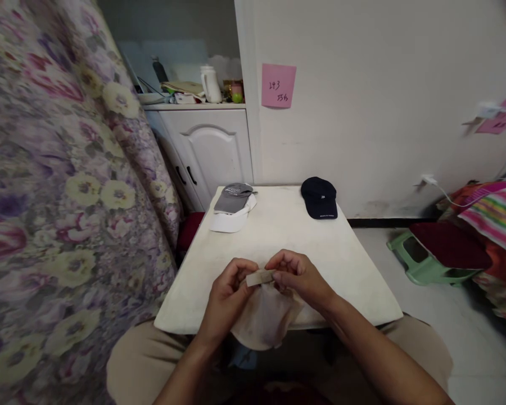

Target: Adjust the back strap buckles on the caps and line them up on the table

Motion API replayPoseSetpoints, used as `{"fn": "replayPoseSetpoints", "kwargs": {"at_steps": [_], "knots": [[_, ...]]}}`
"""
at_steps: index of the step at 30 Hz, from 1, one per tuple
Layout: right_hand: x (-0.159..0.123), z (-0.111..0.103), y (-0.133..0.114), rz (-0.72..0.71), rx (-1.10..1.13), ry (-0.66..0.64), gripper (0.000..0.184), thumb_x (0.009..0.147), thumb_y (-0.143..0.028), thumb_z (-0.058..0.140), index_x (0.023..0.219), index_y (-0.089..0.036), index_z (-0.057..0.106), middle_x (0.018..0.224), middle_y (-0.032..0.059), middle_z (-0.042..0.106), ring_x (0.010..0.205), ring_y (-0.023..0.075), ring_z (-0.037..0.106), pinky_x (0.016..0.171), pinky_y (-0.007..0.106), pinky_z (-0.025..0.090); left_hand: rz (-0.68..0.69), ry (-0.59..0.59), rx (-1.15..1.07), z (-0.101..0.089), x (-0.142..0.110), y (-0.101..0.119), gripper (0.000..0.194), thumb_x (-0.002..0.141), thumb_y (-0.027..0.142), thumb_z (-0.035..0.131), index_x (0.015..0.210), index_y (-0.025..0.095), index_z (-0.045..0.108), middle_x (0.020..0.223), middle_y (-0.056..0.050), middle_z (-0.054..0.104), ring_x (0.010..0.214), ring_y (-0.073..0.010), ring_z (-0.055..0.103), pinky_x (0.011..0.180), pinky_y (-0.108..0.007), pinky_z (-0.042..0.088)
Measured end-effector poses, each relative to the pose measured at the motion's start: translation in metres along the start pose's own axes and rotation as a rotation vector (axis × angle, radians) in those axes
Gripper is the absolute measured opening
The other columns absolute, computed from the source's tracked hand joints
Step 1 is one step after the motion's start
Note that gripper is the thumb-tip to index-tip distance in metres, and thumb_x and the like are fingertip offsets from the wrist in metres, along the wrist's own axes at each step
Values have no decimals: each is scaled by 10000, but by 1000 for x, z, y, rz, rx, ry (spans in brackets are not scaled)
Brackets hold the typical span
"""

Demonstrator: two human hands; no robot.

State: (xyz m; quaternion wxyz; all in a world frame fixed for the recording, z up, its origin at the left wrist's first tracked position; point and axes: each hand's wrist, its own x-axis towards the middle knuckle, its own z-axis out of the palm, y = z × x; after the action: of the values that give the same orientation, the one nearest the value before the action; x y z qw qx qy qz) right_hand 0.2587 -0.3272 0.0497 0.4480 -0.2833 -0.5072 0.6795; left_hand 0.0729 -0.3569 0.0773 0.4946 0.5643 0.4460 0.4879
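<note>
A beige cap (265, 318) hangs between my hands at the near edge of the white table (341, 270), its lower part over the edge. My left hand (225, 295) pinches one end of the cap's pale strap (258, 278) between thumb and fingers. From the other side, my right hand (303, 279) grips the strap's right end, fingers curled and thumb on top. The fingers partly hide the strap's ends. At the table's far left lie a grey cap (231, 198) and a white cap (229, 223), overlapping. A navy cap (319, 198) rests at the far right.
A floral curtain (80, 225) hangs along the left. Behind the table are a white cabinet (215, 146) and a wall with a pink note (278, 85). A green stool (417, 264) with a dark red top stands to the right, beside colourful cloth (497, 219).
</note>
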Motion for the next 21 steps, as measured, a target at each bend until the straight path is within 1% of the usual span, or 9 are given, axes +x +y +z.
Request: {"fn": "replayPoseSetpoints", "kwargs": {"at_steps": [3, 6, 10, 14, 16, 19, 21], "knots": [[0, 2, -2, -21, 5, -9, 211, 752, -276, 745, 899, -164, 646, 678, -19, 629, 544, 91, 547, 526, 213, 442, -113, -49, -113, 0, 2, -4, 208, 731, 292, 742, 852, 185, 610, 760, 15, 598, 683, -138, 533, 618, -214, 406], [0, 3, -2, -27, 25, -26, 219, 741, -278, 756, 888, -163, 639, 668, -28, 619, 528, 84, 541, 521, 212, 439, -190, -88, -234, 0, 5, -8, 239, 703, 296, 761, 836, 181, 598, 725, 24, 596, 628, -120, 525, 582, -202, 401], [0, 5, -4, -6, 24, -18, 217, 732, -269, 758, 876, -161, 637, 669, -27, 624, 521, 82, 546, 510, 206, 437, -223, -149, -339, -2, 6, -8, 250, 704, 271, 777, 858, 179, 604, 755, 10, 632, 656, -121, 570, 588, -194, 417], [-3, 8, -9, -21, -19, -22, 205, 731, -267, 747, 869, -166, 635, 667, -25, 627, 534, 88, 550, 524, 214, 452, -269, -216, -402, -8, 7, -7, 215, 736, 261, 764, 870, 169, 624, 781, -14, 662, 674, -126, 598, 609, -204, 436], [-3, 8, -10, -20, -33, -29, 207, 729, -278, 743, 865, -169, 631, 667, -25, 626, 534, 90, 549, 527, 220, 457, -272, -218, -411, -11, 7, -7, 226, 726, 272, 772, 873, 164, 639, 782, -22, 670, 677, -130, 602, 612, -209, 441], [-1, 8, -7, -2, -43, -27, 205, 735, -288, 734, 863, -171, 624, 665, -27, 625, 540, 93, 552, 531, 222, 462, -282, -189, -394, -12, 8, -7, 241, 704, 271, 789, 868, 168, 645, 742, -10, 661, 630, -117, 583, 576, -200, 425], [0, 8, -4, -6, -91, -13, 165, 767, -277, 701, 871, -177, 621, 662, -25, 617, 556, 102, 558, 534, 225, 462, -298, -171, -371, -12, 9, -7, 244, 685, 259, 802, 842, 166, 640, 708, 3, 647, 596, -104, 562, 554, -192, 411]]}}
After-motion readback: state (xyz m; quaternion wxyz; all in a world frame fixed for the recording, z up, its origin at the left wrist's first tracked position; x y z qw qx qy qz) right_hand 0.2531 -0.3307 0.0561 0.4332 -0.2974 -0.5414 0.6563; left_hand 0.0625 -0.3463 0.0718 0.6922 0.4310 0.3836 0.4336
